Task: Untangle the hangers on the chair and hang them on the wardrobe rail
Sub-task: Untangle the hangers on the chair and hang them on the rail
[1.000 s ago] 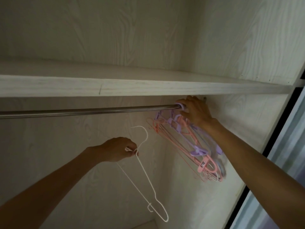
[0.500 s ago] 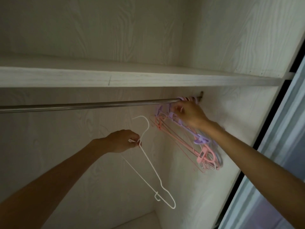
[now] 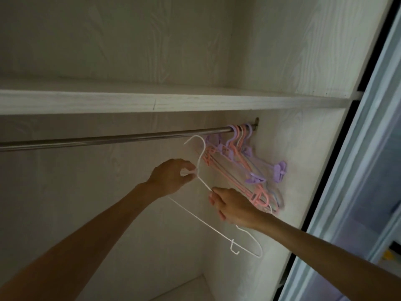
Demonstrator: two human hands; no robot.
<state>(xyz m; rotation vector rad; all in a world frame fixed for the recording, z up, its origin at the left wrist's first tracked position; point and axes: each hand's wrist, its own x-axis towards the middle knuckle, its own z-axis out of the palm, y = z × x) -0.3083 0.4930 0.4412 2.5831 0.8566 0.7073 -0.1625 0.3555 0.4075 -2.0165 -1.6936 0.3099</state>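
White wire hanger [image 3: 200, 168] pinched by left hand [image 3: 171, 177], right hand [image 3: 232, 206] | steel rail [image 3: 108, 139] bare

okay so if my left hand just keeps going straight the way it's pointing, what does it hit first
Most likely the bunch of pink and purple hangers on the rail. The left hand, pinching the white hanger, points up and right toward them. Depth is unclear, so it might pass in front.

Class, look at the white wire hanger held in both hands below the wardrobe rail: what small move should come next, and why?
Probably lift the white wire hanger so its hook goes over the rail, just left of the pink and purple hangers. The hook sits just below the bar, not yet on it; the left hand pinches the neck and the right hand holds the shoulder wire.
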